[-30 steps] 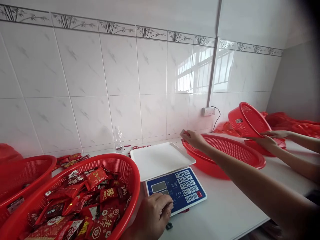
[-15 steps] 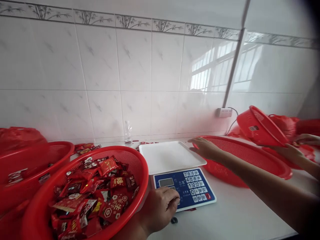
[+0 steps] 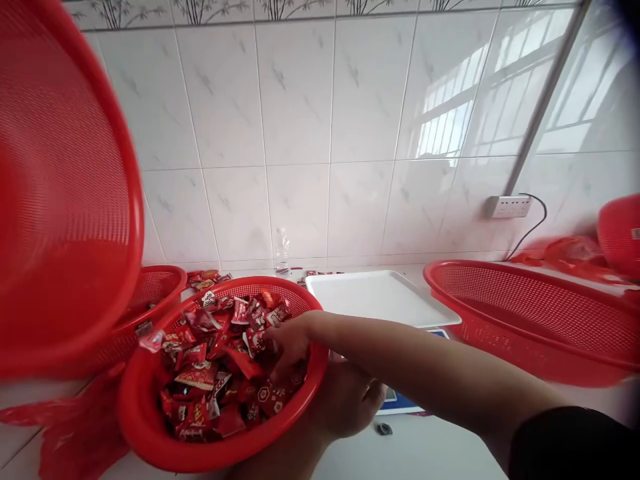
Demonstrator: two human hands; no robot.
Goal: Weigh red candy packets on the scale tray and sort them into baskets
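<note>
My right hand (image 3: 293, 343) reaches across my left arm into a round red plastic basket (image 3: 220, 457). Its fingers are stretched down among small wrapped candies (image 3: 200, 380), mostly in red wrappers, and are slightly blurred. Beneath my right forearm, my left hand (image 3: 350, 400) is curled closed beside the basket's right side, at the front of a digital scale (image 3: 400, 402). Whether anything is inside its fingers is hidden. The scale's white tray (image 3: 375, 297) shows behind my forearm, which covers most of the keypad. One blurred candy (image 3: 151, 341) is at the basket's left rim.
A large red basket (image 3: 70, 200) stands raised and tilted at the left. Below it lie another red basket (image 3: 160, 280) and a red plastic bag (image 3: 85, 420). A wide red basket (image 3: 525, 320) stands right. A clear bottle (image 3: 283, 253) and power strip (image 3: 510, 207) are near the wall.
The view has turned left and down. My right hand has moved from the wide basket at the right into the candies. A tilted basket now appears at the left. My left hand stays curled.
</note>
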